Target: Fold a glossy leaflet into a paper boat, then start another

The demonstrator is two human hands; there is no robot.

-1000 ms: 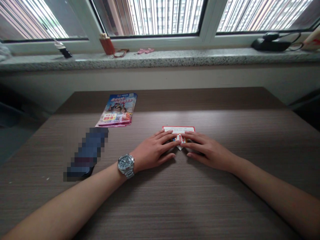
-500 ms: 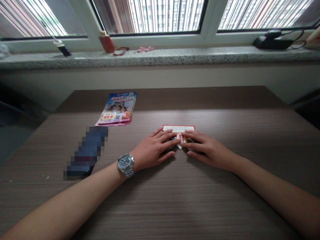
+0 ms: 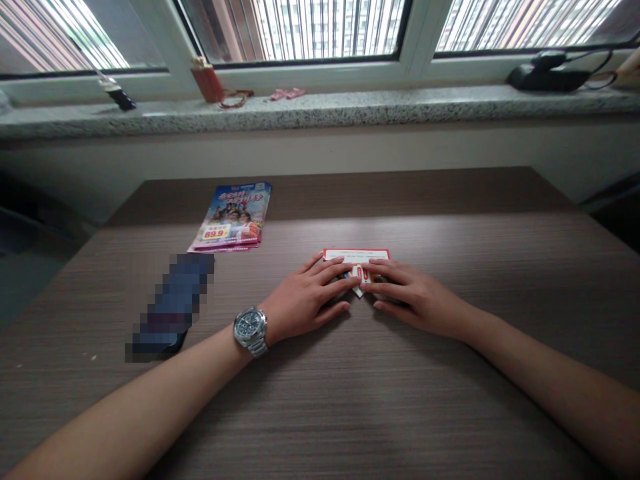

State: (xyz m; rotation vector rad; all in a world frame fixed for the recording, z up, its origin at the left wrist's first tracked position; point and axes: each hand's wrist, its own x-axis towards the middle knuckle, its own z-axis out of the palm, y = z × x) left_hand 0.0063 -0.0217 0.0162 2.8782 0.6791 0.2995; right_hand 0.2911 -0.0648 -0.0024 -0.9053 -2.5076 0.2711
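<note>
Resting my left hand and right hand on folded paper, midway across wood-grain tabletop, I'm holding both loosely spread, pinching nothing; speckled sill is running behind, under barred windows.

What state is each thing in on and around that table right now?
Left hand: palm down, fingers on the paper.
Right hand: palm down, fingers on the paper.
Paper: folded, point toward the person, partly covered by fingers.
Wristwatch: worn on the left wrist.
Leaflets: stacked slightly unevenly, lying flat.
Dark object: lying on the table, details blurred.
Windows: appear shut.
</note>
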